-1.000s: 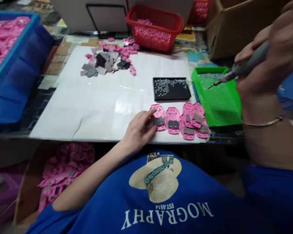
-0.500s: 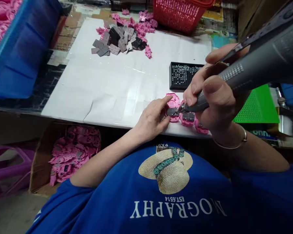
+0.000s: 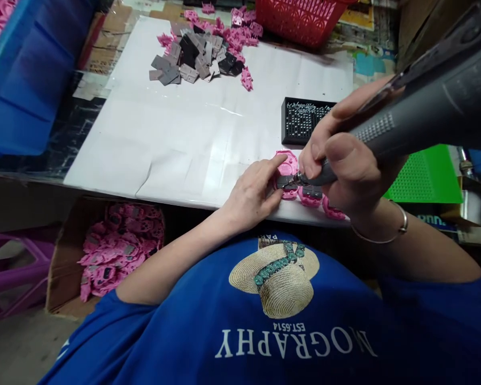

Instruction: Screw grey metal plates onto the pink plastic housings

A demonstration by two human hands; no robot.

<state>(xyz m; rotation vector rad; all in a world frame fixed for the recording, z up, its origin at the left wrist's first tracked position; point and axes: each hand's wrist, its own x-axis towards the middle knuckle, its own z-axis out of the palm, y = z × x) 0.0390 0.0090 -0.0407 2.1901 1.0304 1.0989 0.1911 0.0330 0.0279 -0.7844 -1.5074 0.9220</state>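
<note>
My right hand is wrapped round a dark grey electric screwdriver, tilted down to the left. Its bit meets the grey plate set in a pink plastic shell. Thumb and fingers of my left hand grip that shell at its left side, against the white tabletop. Two more pink shells lie in a row to the right: one with a dark plate, the other partly covered by my right hand. Just behind is a black screw tray filled with small screws, its right end hidden by my hand.
Grey and black plates and small pink parts are heaped at the back. A red basket stands behind. A blue bin is at left, a green perforated tray at right. Below the edge, a cardboard box holds pink parts.
The screwdriver's bit has shifted slightly toward the left part of the grey plate. Both hands keep their hold. The whole view has moved a little.
</note>
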